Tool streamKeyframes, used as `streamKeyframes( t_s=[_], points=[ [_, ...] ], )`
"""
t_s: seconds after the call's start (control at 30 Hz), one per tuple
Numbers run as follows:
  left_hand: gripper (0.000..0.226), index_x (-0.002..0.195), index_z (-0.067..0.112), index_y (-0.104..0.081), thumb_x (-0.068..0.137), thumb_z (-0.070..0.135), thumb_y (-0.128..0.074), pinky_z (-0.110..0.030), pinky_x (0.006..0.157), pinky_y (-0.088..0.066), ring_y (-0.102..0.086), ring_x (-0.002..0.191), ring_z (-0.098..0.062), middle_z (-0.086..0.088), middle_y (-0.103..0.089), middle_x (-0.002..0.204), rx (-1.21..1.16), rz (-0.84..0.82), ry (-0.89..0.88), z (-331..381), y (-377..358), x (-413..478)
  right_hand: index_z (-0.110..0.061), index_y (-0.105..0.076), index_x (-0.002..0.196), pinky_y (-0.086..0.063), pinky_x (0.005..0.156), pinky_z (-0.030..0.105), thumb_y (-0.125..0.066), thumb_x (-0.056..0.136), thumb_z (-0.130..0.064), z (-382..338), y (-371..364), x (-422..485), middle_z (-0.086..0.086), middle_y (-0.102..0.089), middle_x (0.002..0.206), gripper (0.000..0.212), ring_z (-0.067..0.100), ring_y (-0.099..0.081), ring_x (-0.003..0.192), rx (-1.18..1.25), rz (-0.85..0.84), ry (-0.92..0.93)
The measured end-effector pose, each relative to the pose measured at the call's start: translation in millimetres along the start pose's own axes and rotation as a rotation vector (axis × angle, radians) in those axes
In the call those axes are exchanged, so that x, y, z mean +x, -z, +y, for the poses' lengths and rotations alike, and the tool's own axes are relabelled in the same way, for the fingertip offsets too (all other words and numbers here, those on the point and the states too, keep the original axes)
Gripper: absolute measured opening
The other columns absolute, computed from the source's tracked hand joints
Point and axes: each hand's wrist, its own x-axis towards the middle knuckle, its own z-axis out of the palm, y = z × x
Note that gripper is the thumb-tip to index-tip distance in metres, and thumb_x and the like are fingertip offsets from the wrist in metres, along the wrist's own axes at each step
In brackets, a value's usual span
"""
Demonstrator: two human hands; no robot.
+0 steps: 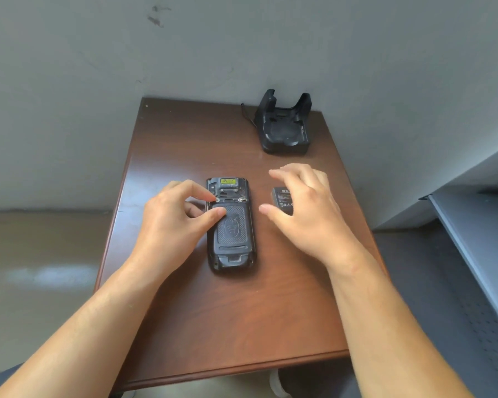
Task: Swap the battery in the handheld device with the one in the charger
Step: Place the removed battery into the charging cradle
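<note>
Left hand (173, 222) pinches the latch (216, 200) on the black rubber-backed handheld device (232, 231); right of it, your spread, empty right hand (308, 214) covers a black rectangular battery (281, 196) — black plastic charger (285, 130) beyond awaits filling.

device (231, 255): showing black
cover (232, 228): showing black, dotted texture
label (227, 181): showing yellow
battery (281, 197): showing black, white print
charger (285, 133): showing black
counter (227, 311): showing reddish-brown

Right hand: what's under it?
A black battery lies flat on the table, label up, beneath the right hand. Its right part is covered by the hand; contact with the fingers cannot be told.
</note>
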Motion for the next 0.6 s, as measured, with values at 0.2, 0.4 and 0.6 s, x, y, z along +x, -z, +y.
streamKeyframes(
  t_s=[0.2, 0.4, 0.6],
  points=[
    [0.020, 0.084, 0.027, -0.068, 0.075, 0.028, -0.085, -0.001, 0.062, -0.037, -0.064, 0.064, -0.004, -0.003, -0.067, 0.080, -0.011, -0.019, -0.002, 3, 1, 3, -0.021, -0.024, 0.161, -0.026, 0.121, 0.041, -0.059, 0.096, -0.028, 11, 28, 12, -0.006, -0.026, 0.165, 0.074, 0.019, -0.017, 0.154, -0.302, -0.377, 0.045],
    [0.020, 0.083, 0.028, -0.067, 0.075, 0.030, -0.085, -0.003, 0.060, -0.036, -0.062, 0.063, -0.001, -0.001, -0.064, 0.075, -0.001, -0.030, -0.008, 3, 3, 3, -0.030, -0.039, 0.155, -0.045, 0.109, 0.041, -0.063, 0.097, -0.025, 17, 38, 24, -0.012, -0.041, 0.145, 0.062, 0.018, -0.042, 0.136, -0.356, -0.471, 0.042],
    [0.022, 0.080, 0.032, -0.065, 0.073, 0.034, -0.086, -0.022, 0.070, -0.045, -0.066, 0.065, -0.003, 0.005, -0.065, 0.083, 0.066, -0.051, -0.029, 0, 2, 4, -0.028, -0.051, 0.144, -0.050, 0.101, 0.041, -0.069, 0.091, -0.032, 14, 42, 34, -0.007, -0.051, 0.137, 0.056, 0.022, -0.055, 0.123, -0.430, -0.498, 0.110]
  ],
)
